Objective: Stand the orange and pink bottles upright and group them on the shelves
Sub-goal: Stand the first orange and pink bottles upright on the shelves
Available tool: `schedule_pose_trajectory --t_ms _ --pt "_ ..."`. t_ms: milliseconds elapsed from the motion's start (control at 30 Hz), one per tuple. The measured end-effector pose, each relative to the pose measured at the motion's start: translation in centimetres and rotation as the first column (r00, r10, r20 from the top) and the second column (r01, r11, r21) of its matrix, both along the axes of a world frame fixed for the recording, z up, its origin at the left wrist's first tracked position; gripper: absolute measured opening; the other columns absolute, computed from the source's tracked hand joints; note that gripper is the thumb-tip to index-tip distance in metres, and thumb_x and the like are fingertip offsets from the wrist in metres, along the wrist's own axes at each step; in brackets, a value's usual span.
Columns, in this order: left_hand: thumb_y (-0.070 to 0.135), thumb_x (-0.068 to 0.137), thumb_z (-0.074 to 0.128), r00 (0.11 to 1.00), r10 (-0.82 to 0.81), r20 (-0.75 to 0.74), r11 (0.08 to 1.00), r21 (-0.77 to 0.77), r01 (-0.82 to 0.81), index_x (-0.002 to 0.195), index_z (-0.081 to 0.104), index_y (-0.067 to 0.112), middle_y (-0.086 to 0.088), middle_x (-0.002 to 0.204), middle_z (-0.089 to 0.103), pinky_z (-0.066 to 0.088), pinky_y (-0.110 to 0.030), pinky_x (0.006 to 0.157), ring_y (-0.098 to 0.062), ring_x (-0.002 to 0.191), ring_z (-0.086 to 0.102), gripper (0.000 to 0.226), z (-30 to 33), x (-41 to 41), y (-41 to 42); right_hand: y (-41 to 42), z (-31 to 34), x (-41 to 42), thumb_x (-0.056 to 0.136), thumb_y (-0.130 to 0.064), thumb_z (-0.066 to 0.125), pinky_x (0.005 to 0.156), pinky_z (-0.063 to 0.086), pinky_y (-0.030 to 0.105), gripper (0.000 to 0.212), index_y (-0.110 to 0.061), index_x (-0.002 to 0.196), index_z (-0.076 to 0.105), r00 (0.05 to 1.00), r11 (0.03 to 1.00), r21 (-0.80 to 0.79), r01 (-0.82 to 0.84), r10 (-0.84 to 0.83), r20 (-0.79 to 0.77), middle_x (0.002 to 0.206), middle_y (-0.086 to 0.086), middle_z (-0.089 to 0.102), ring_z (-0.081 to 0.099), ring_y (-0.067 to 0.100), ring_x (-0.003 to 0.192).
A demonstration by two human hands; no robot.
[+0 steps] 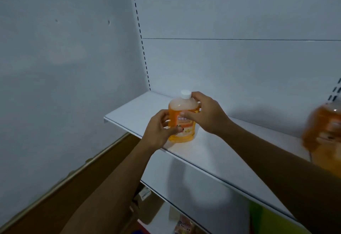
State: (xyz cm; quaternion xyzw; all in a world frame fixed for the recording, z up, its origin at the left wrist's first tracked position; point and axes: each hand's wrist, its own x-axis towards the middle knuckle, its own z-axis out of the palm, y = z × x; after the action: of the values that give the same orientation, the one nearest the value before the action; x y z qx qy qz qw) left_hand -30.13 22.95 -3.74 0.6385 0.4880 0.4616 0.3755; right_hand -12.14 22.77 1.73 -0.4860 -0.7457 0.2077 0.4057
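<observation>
An orange bottle [181,123] with a white cap stands upright on the white shelf [212,158], near its left end. My left hand [158,130] grips its lower left side, thumb across the label. My right hand [204,112] holds the bottle's shoulder and upper right side, fingers curled near the cap. A second orange bottle [324,128] appears blurred at the right edge of the view, upright on the same shelf. No pink bottle is in view.
The shelf's white back panel [230,62] rises behind, with slotted uprights at left and right. A lower shelf [184,204] lies beneath, with packaged goods [184,224] and cardboard under it. A white wall [64,67] and a brown floor strip are on the left.
</observation>
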Motion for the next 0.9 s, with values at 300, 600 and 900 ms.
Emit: schedule_pose_trajectory --t_ms 300,600,900 --pt "0.019 0.078 0.078 0.999 0.044 0.009 0.999 0.021 -0.044 0.12 0.056 0.019 0.002 0.115 0.063 0.056 -0.027 0.084 -0.019 0.105 0.063 0.048 -0.1 -7.6 11.7 12.2 -0.2 -8.0 0.078 -0.019 0.076 0.095 0.049 0.041 0.069 -0.015 0.138 0.044 0.996 1.0 0.002 0.012 -0.012 0.083 0.128 0.01 0.055 0.055 0.025 0.111" --pt "0.017 0.084 0.072 0.99 0.126 -0.059 0.991 0.047 -0.123 0.129 0.053 0.014 -0.002 0.12 0.063 0.053 -0.035 0.092 -0.022 0.108 0.062 0.049 -0.7 -11.3 21.3 23.0 -1.5 -12.5 0.072 -0.023 0.079 0.09 0.051 0.037 0.069 -0.021 0.134 0.048 0.999 0.996 0.085 -0.036 0.035 0.015 0.118 0.002 0.062 0.057 0.016 0.101" --pt "0.027 0.091 0.064 0.967 0.215 -0.136 0.971 0.14 -0.197 0.136 0.046 0.018 0.009 0.118 0.058 0.044 -0.001 0.071 -0.008 0.103 0.058 0.049 -2.2 -11.2 26.2 28.4 -2.7 -13.7 0.076 -0.019 0.077 0.096 0.048 0.035 0.066 -0.017 0.136 0.05 1.0 0.993 0.119 0.002 -0.001 -0.011 0.126 0.005 0.059 0.056 0.02 0.112"
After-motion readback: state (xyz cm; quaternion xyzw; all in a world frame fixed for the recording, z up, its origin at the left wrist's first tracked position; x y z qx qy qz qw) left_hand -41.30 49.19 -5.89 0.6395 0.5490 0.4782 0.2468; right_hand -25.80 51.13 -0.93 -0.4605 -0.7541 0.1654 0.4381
